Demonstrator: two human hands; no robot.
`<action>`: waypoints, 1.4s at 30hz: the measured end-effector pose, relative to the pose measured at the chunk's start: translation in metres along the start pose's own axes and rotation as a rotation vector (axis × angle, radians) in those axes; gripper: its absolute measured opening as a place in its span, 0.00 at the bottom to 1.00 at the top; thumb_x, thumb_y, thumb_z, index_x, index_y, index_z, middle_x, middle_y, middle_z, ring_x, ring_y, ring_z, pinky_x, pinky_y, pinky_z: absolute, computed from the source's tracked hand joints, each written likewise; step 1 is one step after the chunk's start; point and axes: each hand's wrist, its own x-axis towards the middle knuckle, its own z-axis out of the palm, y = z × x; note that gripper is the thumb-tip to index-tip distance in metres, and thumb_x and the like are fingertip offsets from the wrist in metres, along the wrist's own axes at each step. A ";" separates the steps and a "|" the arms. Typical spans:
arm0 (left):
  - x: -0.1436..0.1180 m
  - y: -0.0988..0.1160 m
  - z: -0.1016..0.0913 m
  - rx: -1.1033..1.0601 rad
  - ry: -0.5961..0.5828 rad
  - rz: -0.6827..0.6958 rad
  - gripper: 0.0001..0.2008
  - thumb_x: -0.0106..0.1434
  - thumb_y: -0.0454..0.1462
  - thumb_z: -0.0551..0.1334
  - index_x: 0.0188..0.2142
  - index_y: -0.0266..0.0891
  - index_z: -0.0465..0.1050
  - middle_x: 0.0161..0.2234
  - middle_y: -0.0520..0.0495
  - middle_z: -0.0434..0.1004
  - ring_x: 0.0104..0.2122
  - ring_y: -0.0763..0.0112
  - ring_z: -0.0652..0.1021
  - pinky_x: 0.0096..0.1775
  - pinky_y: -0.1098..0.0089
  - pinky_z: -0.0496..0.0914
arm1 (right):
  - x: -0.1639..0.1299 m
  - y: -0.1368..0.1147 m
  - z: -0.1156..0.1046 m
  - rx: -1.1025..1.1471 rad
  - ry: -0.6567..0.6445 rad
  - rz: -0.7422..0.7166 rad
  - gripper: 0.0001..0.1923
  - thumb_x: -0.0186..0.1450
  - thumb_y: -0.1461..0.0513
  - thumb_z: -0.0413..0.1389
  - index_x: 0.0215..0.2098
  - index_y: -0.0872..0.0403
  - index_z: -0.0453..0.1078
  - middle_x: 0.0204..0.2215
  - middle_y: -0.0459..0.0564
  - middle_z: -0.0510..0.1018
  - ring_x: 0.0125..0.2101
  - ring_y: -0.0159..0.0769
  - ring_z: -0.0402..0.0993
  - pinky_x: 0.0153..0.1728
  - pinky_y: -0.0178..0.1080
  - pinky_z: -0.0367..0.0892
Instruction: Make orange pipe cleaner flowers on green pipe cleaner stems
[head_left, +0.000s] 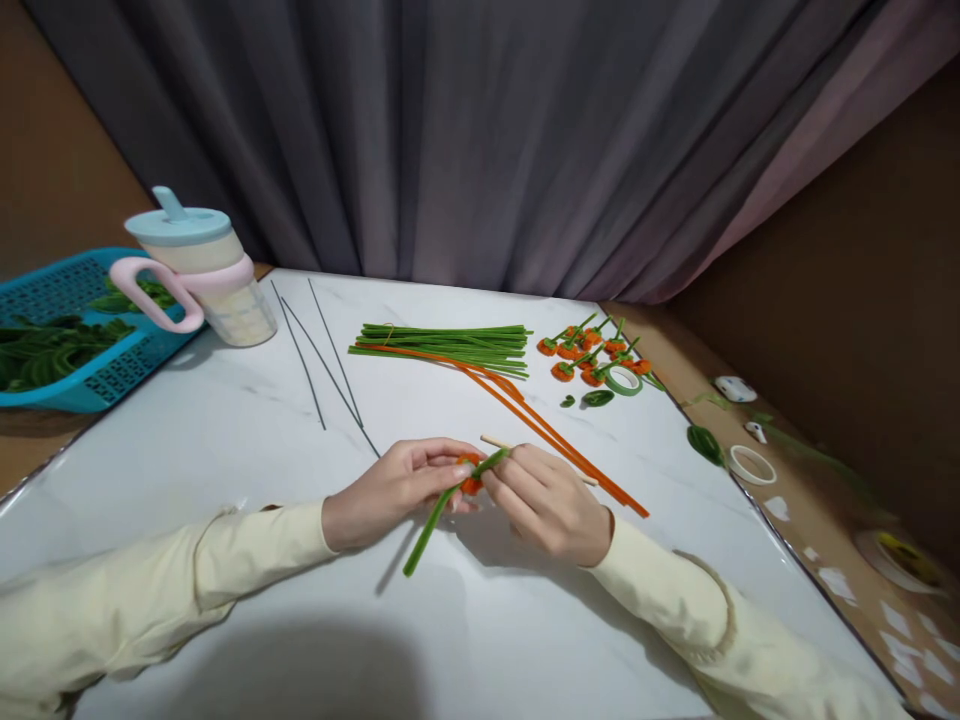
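My left hand (pixel 394 487) and my right hand (pixel 551 500) meet over the white marble table (pixel 225 450). Between their fingertips they pinch a small orange pipe-cleaner flower (pixel 471 480) on a green pipe-cleaner stem (pixel 431 525), which slants down to the left. A thin wooden stick (pixel 496 442) pokes out behind my right hand. Loose orange pipe cleaners (pixel 555 440) run diagonally just behind my right hand. Farther back lies a bundle of green pipe cleaners (pixel 450 345).
Several finished orange flowers (pixel 589 350) and a roll of green tape (pixel 624 380) lie at the back right. Thin dark wires (pixel 322 360) lie left of centre. A spouted cup (pixel 206 270) and blue basket (pixel 60 340) of green leaves stand at the left. A white ring (pixel 752 465) sits off the table's right edge.
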 end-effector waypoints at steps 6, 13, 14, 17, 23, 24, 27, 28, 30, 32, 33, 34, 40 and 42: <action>-0.005 0.000 0.009 0.174 0.039 0.208 0.10 0.60 0.35 0.60 0.42 0.36 0.71 0.33 0.50 0.74 0.29 0.77 0.74 0.38 0.71 0.74 | 0.004 -0.014 -0.005 0.313 -0.014 0.417 0.12 0.57 0.74 0.42 0.32 0.58 0.64 0.24 0.52 0.67 0.26 0.35 0.60 0.25 0.36 0.60; -0.009 -0.002 0.007 0.578 0.097 0.437 0.11 0.63 0.35 0.57 0.45 0.37 0.70 0.36 0.47 0.75 0.28 0.77 0.74 0.31 0.77 0.73 | 0.022 -0.003 -0.023 0.749 -0.227 0.803 0.07 0.57 0.70 0.47 0.27 0.57 0.65 0.23 0.47 0.69 0.24 0.29 0.62 0.26 0.32 0.57; -0.010 -0.003 0.006 0.656 0.108 0.492 0.11 0.63 0.34 0.56 0.46 0.37 0.70 0.37 0.46 0.74 0.28 0.77 0.74 0.30 0.77 0.73 | 0.026 0.001 -0.026 0.846 -0.296 0.901 0.06 0.57 0.69 0.48 0.25 0.56 0.65 0.21 0.45 0.68 0.22 0.28 0.61 0.24 0.32 0.56; -0.011 -0.007 0.000 0.860 0.104 0.709 0.13 0.63 0.31 0.56 0.48 0.37 0.68 0.39 0.44 0.74 0.32 0.75 0.75 0.30 0.77 0.74 | 0.035 0.014 -0.030 1.219 -0.457 1.155 0.03 0.52 0.68 0.49 0.22 0.57 0.63 0.17 0.42 0.63 0.18 0.25 0.56 0.20 0.31 0.52; -0.008 -0.010 -0.005 0.979 0.047 0.829 0.14 0.63 0.29 0.54 0.49 0.37 0.63 0.41 0.44 0.74 0.36 0.74 0.76 0.35 0.76 0.74 | 0.043 0.023 -0.027 1.139 -0.638 1.162 0.03 0.52 0.67 0.50 0.21 0.57 0.62 0.15 0.40 0.61 0.17 0.25 0.54 0.19 0.30 0.52; -0.007 -0.009 -0.005 0.951 0.062 0.779 0.13 0.63 0.31 0.54 0.48 0.37 0.63 0.41 0.44 0.74 0.35 0.74 0.76 0.35 0.76 0.74 | 0.043 0.023 -0.026 1.006 -0.627 1.081 0.04 0.52 0.68 0.50 0.21 0.57 0.62 0.16 0.41 0.62 0.18 0.25 0.55 0.20 0.30 0.52; -0.005 -0.003 -0.002 0.778 0.092 0.577 0.10 0.65 0.35 0.54 0.46 0.37 0.62 0.37 0.45 0.73 0.31 0.74 0.75 0.32 0.75 0.73 | 0.043 0.021 -0.028 0.680 -0.542 0.826 0.08 0.51 0.74 0.48 0.23 0.57 0.64 0.17 0.41 0.65 0.20 0.25 0.57 0.22 0.30 0.53; -0.004 -0.001 -0.001 0.692 0.085 0.513 0.10 0.65 0.36 0.54 0.46 0.37 0.62 0.36 0.46 0.73 0.30 0.74 0.75 0.32 0.73 0.72 | 0.043 0.021 -0.029 0.623 -0.503 0.763 0.09 0.52 0.74 0.48 0.25 0.57 0.65 0.19 0.42 0.68 0.20 0.26 0.59 0.23 0.30 0.54; -0.003 0.002 0.000 0.508 0.047 0.406 0.11 0.65 0.38 0.54 0.46 0.37 0.61 0.34 0.47 0.72 0.30 0.73 0.75 0.34 0.71 0.71 | 0.040 0.020 -0.031 0.580 -0.384 0.672 0.09 0.58 0.73 0.47 0.30 0.56 0.66 0.24 0.46 0.72 0.24 0.28 0.64 0.25 0.31 0.59; -0.002 0.003 0.001 0.363 0.012 0.332 0.12 0.64 0.39 0.56 0.46 0.37 0.61 0.35 0.47 0.72 0.31 0.72 0.75 0.36 0.69 0.70 | 0.034 0.018 -0.032 0.570 -0.243 0.584 0.08 0.63 0.70 0.46 0.35 0.56 0.66 0.30 0.50 0.74 0.29 0.31 0.68 0.29 0.33 0.63; -0.002 0.003 0.001 0.319 -0.002 0.304 0.13 0.64 0.39 0.57 0.46 0.37 0.61 0.35 0.47 0.72 0.32 0.72 0.75 0.37 0.69 0.70 | 0.030 0.017 -0.032 0.562 -0.185 0.535 0.08 0.64 0.70 0.46 0.37 0.56 0.66 0.32 0.51 0.74 0.31 0.32 0.69 0.31 0.33 0.65; -0.001 0.004 0.001 0.291 -0.014 0.286 0.13 0.63 0.40 0.57 0.45 0.37 0.62 0.35 0.47 0.71 0.32 0.72 0.75 0.37 0.69 0.69 | 0.025 0.015 -0.031 0.547 -0.137 0.486 0.08 0.65 0.70 0.47 0.38 0.56 0.66 0.33 0.52 0.73 0.33 0.32 0.70 0.33 0.34 0.66; -0.001 0.004 0.002 0.216 -0.045 0.215 0.14 0.63 0.42 0.58 0.44 0.37 0.60 0.34 0.48 0.71 0.30 0.72 0.76 0.38 0.68 0.68 | -0.002 0.003 -0.016 0.271 -0.011 0.280 0.15 0.63 0.75 0.44 0.44 0.59 0.65 0.36 0.58 0.74 0.35 0.37 0.71 0.31 0.38 0.69; -0.002 0.003 0.002 0.210 -0.039 0.211 0.14 0.63 0.42 0.57 0.44 0.39 0.58 0.33 0.49 0.72 0.30 0.72 0.76 0.36 0.68 0.68 | -0.005 0.001 -0.012 0.233 0.032 0.242 0.15 0.64 0.75 0.43 0.44 0.61 0.65 0.34 0.59 0.75 0.33 0.37 0.71 0.29 0.39 0.69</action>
